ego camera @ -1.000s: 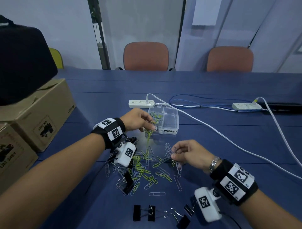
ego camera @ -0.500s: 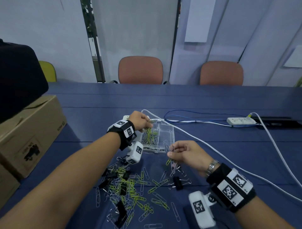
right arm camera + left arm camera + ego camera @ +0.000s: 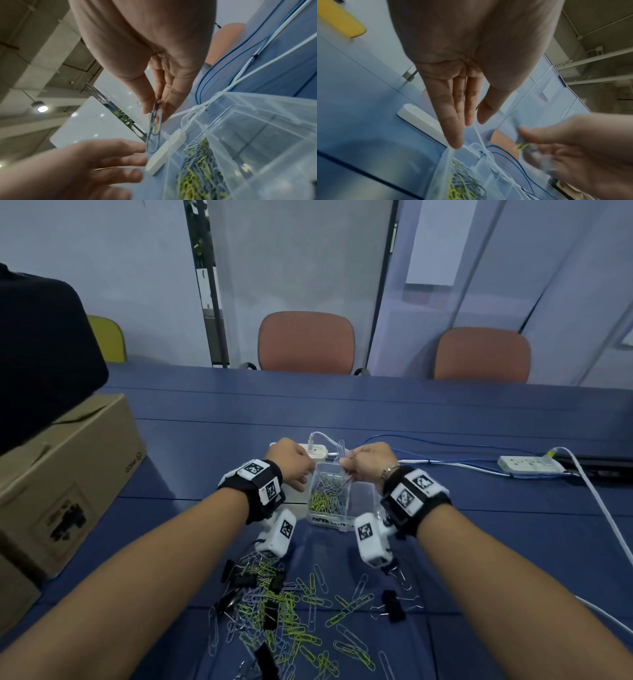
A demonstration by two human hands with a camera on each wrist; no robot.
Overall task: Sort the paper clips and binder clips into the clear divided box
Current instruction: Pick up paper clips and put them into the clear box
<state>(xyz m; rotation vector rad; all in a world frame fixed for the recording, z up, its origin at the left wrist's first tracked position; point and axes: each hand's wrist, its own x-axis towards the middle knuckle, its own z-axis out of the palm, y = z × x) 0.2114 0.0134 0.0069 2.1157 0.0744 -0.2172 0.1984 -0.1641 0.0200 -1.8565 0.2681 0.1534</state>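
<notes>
The clear divided box (image 3: 359, 501) stands mid-table; its left compartment holds green and grey paper clips (image 3: 327, 494), the right one looks bare. My right hand (image 3: 346, 463) pinches a few grey paper clips (image 3: 154, 128) between thumb and fingers above the box's far rim (image 3: 223, 97). My left hand (image 3: 301, 474) is at the box's far left corner, its fingers (image 3: 453, 128) straight and a fingertip touching the rim (image 3: 464, 148); it holds nothing. Loose paper clips (image 3: 291, 621) and black binder clips (image 3: 392, 606) lie scattered on the table nearer to me.
A white power strip (image 3: 317, 451) lies just behind the box, and a second one (image 3: 531, 463) to the right with white and blue cables (image 3: 599, 508). Cardboard boxes (image 3: 68, 474) and a black bag (image 3: 41, 354) stand at the left edge. Two chairs are behind the table.
My right hand has lifted the paper clips from the pile and carried them up over the box. My left hand has stayed at the box's left side and let go of its clips.
</notes>
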